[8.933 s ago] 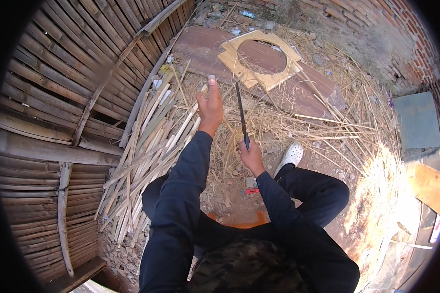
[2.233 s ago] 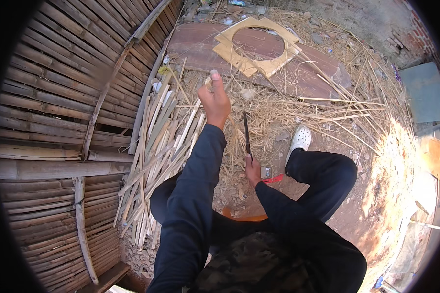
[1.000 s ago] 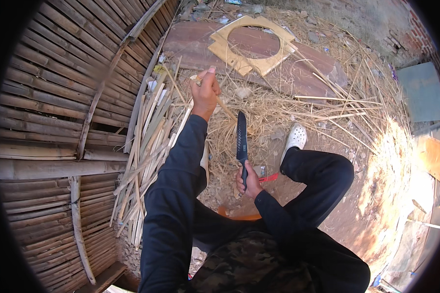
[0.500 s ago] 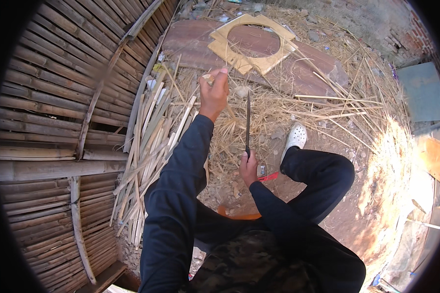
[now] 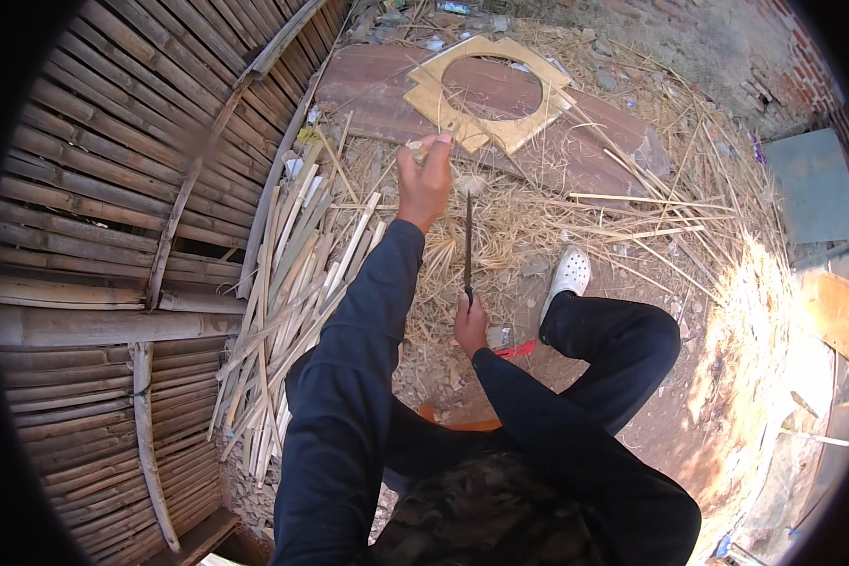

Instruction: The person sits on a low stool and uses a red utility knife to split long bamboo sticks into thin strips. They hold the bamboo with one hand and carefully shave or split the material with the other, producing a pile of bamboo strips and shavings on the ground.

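Note:
My left hand (image 5: 425, 177) is stretched forward and closed on the top end of a short pale bamboo piece (image 5: 415, 149), held above the straw. My right hand (image 5: 470, 324) grips the handle of a long dark knife (image 5: 468, 238), its blade pointing away from me and seen edge-on, its tip close beside my left hand. Both arms wear dark blue sleeves. I am seated low, with my right leg bent and a white shoe (image 5: 569, 274) on the ground.
A pile of split bamboo strips (image 5: 288, 302) lies to my left against a woven bamboo wall (image 5: 94, 236). Ahead a yellowish square board with a round hole (image 5: 489, 85) rests on a reddish slab. Straw and thin sticks litter the ground (image 5: 632, 208); a red item (image 5: 517, 350) lies by my knee.
My left hand has stayed raised ahead with the bamboo piece. The knife has turned from showing its flat side to edge-on, its tip now nearer my left hand.

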{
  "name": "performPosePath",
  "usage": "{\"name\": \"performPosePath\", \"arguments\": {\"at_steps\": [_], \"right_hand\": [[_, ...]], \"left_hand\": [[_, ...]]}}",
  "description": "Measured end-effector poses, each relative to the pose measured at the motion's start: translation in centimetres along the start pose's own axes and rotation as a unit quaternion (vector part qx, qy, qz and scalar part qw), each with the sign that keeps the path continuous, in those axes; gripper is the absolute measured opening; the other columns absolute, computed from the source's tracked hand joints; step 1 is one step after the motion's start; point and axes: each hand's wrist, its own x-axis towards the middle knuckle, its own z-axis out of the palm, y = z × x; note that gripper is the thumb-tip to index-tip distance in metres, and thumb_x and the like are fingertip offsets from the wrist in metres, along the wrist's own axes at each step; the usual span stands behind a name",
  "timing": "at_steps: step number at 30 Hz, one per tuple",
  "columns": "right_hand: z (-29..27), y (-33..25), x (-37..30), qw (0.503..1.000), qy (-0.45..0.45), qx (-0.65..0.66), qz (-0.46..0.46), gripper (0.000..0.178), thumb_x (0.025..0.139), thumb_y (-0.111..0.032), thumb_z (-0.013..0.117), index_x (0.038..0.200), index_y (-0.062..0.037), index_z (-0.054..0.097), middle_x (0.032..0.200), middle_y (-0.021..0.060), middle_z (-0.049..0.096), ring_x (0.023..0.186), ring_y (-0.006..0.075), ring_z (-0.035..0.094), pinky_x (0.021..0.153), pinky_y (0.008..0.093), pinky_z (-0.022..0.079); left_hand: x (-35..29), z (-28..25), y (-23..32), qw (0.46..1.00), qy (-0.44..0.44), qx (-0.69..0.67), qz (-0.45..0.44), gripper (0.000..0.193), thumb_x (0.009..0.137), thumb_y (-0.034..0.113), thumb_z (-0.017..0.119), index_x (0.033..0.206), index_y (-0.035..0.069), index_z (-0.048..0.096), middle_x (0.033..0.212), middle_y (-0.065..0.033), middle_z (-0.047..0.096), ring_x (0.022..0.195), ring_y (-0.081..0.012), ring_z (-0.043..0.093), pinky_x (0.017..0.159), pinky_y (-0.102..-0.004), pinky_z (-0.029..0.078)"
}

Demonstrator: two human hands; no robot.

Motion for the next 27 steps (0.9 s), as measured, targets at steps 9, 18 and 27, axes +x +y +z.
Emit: {"name": "performPosePath", "arguments": {"at_steps": [9, 18, 27], "right_hand": [[-1.4, -3.9, 0.8, 0.995, -0.049, 0.089, 0.022, 0.043, 0.097, -0.036, 0.044, 0.092, 0.0039, 0.059, 0.077, 0.0237, 0.061, 0.076, 0.0401, 0.060, 0.070, 0.0452, 0.045], [1.7, -2.0, 3.9, 1.000, 0.009, -0.002, 0.005, 0.037, 0.099, -0.028, 0.045, 0.078, 0.0008, 0.054, 0.061, 0.0135, 0.052, 0.056, 0.0222, 0.054, 0.057, 0.0384, 0.042], [2.2, 0.9, 3.7, 0.998, -0.001, -0.008, 0.061, 0.033, 0.096, -0.029, 0.050, 0.087, 0.0018, 0.057, 0.067, 0.0218, 0.058, 0.067, 0.0370, 0.062, 0.060, 0.0415, 0.046]], "left_hand": [[1.2, -2.5, 0.1, 0.998, -0.039, -0.041, -0.006, 0.020, 0.090, 0.023, 0.058, 0.092, 0.004, 0.053, 0.060, 0.0014, 0.041, 0.049, -0.0086, 0.039, 0.046, -0.0273, 0.033], [2.8, -6.0, 1.5, 0.985, -0.067, -0.146, -0.063, 0.029, 0.088, 0.019, 0.049, 0.065, 0.012, 0.033, 0.050, 0.0017, 0.024, 0.043, -0.0103, 0.022, 0.045, -0.0302, 0.026], [3.2, -5.5, 2.1, 0.989, -0.064, -0.120, -0.062, 0.031, 0.087, 0.021, 0.046, 0.063, 0.014, 0.028, 0.049, 0.0019, 0.019, 0.043, -0.0113, 0.018, 0.045, -0.0303, 0.023]]}}
